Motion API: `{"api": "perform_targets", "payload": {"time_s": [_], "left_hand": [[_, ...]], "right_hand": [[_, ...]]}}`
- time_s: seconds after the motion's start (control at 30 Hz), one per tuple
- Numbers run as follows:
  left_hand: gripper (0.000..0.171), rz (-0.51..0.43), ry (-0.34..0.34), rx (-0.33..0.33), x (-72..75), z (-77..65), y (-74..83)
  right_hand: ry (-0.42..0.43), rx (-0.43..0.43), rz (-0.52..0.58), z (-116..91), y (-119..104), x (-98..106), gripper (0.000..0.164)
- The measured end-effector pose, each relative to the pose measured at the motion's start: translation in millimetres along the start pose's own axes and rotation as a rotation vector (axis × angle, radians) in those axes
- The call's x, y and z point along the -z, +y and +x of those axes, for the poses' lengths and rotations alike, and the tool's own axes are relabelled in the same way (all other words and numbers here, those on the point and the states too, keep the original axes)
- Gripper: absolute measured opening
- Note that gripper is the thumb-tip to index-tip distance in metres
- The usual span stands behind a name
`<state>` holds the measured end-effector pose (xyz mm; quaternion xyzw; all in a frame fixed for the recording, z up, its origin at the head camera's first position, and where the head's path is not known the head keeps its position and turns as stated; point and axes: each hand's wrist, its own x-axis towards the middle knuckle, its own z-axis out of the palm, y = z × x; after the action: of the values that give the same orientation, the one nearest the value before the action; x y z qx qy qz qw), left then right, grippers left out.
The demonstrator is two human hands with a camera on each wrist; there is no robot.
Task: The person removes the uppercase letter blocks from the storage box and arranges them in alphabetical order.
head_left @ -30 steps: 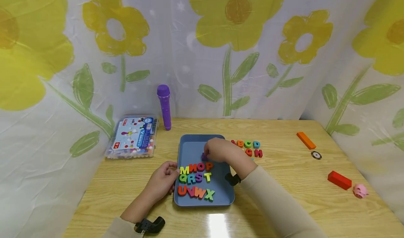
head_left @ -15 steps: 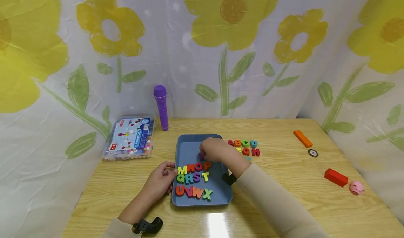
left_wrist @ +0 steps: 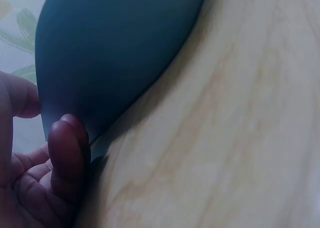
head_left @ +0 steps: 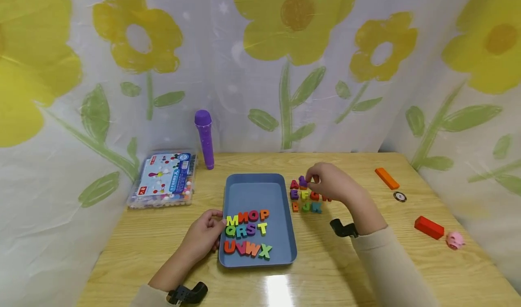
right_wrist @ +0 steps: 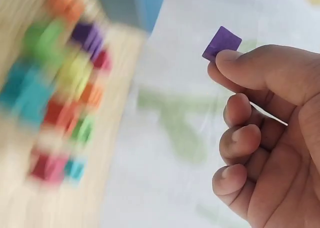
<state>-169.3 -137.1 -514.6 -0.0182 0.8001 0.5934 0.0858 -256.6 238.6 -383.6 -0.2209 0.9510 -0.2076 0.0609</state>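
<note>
There are twelve tray letters (head_left: pixel 250 229), three rows of four, in one tray (head_left: pixel 256 190). Eleven worktop letters (right_wrist: pixel 72 76) appear, blurred in the right wrist view. One purple letter (right_wrist: pixel 225 40) makes twenty-four altogether. Also: one left hand (head_left: pixel 202 233), one right hand (head_left: pixel 333 182), one microphone (head_left: pixel 205 139), one plastic box (head_left: pixel 163 178), two blocks (one orange block (head_left: pixel 387 178), one red block (head_left: pixel 429 227)), one round chip (head_left: pixel 400 196), one pig head (head_left: pixel 455 240).

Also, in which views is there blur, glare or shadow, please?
Head: bright glare on the table in front of the tray, soft shadow beside the right sleeve; left wrist: dim and soft, shadow along the tray's edge; right wrist: the letters blurred, the right hand and purple piece sharper.
</note>
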Motion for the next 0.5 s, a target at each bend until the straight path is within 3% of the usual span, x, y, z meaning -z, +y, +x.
{"api": "perform_targets", "payload": {"time_s": [0.23, 0.5], "left_hand": [[0.037, 0.000, 0.004, 0.005, 3.1, -1.3, -2.4], [0.037, 0.008, 0.004, 0.011, -1.8, -1.1, 1.0]], "right_hand": [[0.027, -0.111, -0.049, -45.2, 45.5, -12.7, 0.006], [0.014, -0.152, -0.062, -69.3, 60.8, -31.9, 0.004]]}}
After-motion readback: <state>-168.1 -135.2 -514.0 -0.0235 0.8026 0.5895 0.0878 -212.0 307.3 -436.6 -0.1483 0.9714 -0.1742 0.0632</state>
